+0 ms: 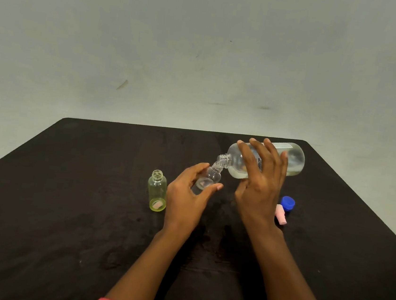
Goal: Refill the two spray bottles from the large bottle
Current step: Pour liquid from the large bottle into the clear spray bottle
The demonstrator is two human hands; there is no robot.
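My right hand [261, 179] grips the large clear bottle [294, 160], tipped on its side with its open neck pointing left and down. Clear liquid lies along its lower side. Its mouth meets the mouth of a small clear spray bottle [210, 177], which my left hand [187, 198] holds tilted between thumb and fingers. A second small bottle [157, 191], yellow-tinted and uncapped, stands upright on the black table [62, 208] just left of my left hand.
A blue cap [288, 203] and a pink spray top [281, 214] lie on the table right of my right wrist. A pale wall rises behind the table's far edge.
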